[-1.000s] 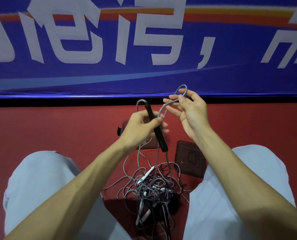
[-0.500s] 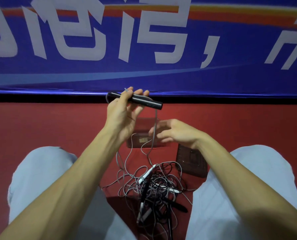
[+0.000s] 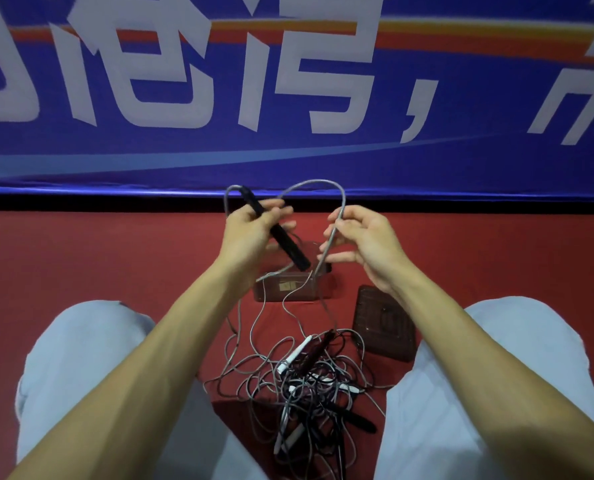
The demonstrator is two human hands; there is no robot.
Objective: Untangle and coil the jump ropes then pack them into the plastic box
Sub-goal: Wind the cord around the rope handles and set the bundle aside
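Left hand [image 3: 250, 237] grips the black handle [image 3: 288, 242], now tilted (level before); right hand [image 3: 368, 244], risen, pinches the grey rope [image 3: 309, 183] loop.

Premises read as a public sports or event venue, not a home. Grounds: a large blue printed banner [image 3: 288, 161] with oversized white characters and an orange-and-yellow stripe runs along the far side above a black base strip [image 3: 81, 204]. A flat red matte floor [image 3: 81, 265] spans the full width. A tangled heap of grey-corded jump ropes [image 3: 309, 386] lies on it between a seated person's light grey trouser legs [image 3: 81, 358].
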